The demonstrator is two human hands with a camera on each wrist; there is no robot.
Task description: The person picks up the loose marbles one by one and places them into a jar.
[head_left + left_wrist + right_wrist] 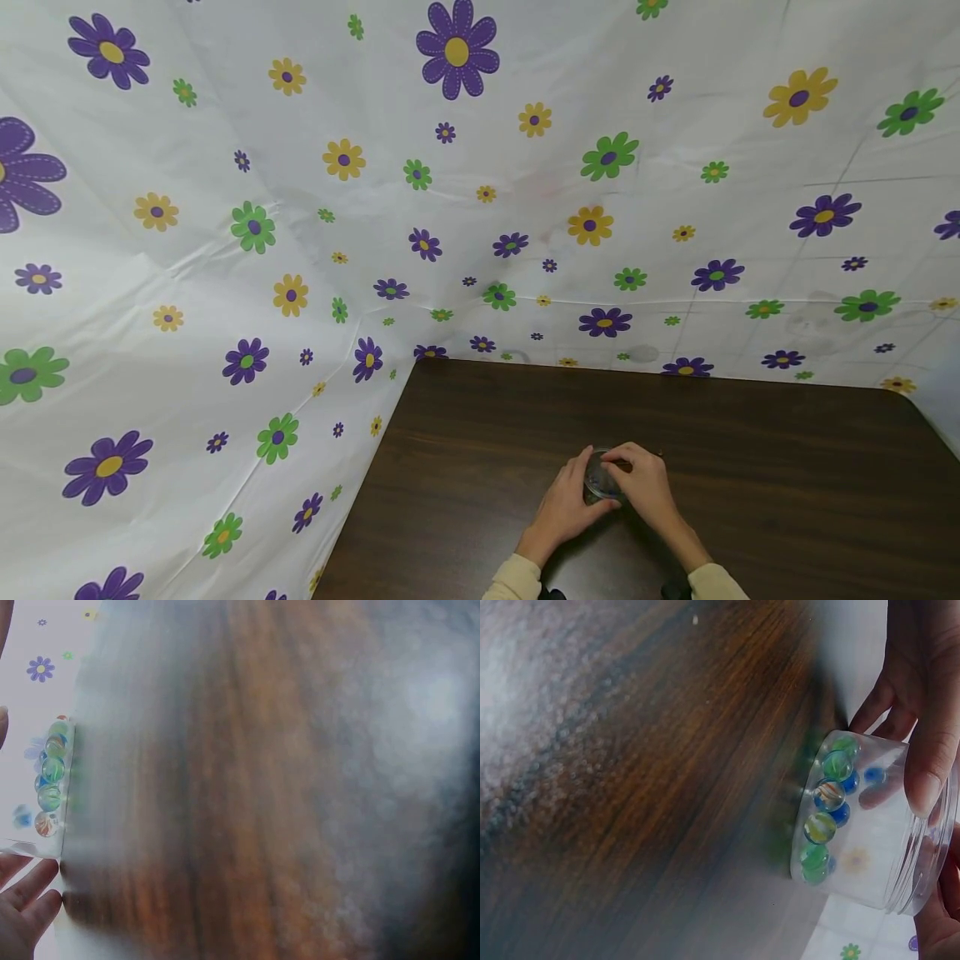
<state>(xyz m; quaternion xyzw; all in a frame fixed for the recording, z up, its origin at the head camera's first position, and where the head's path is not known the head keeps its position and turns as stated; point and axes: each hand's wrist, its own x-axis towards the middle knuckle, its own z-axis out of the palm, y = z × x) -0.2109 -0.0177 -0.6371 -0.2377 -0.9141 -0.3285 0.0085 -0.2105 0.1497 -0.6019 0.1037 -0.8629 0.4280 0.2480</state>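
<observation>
A clear plastic jar (870,825) with a threaded neck stands on the table, glass marbles (821,814) in green, blue and orange swirls lying at its bottom. In the head view my left hand (562,504) grips the jar from the left, its thumb on the near side and fingers behind. My right hand (645,483) bends over the jar's top from the right, thumb and fingers pinching the edge of what looks like a clear lid (934,877). The left wrist view shows several marbles (51,772) low in the jar, next to the left hand's fingers (34,896).
The dark wood table (465,442) spreads around both hands. A white sheet (300,208) printed with purple, yellow and green flowers hangs along the table's left and far sides.
</observation>
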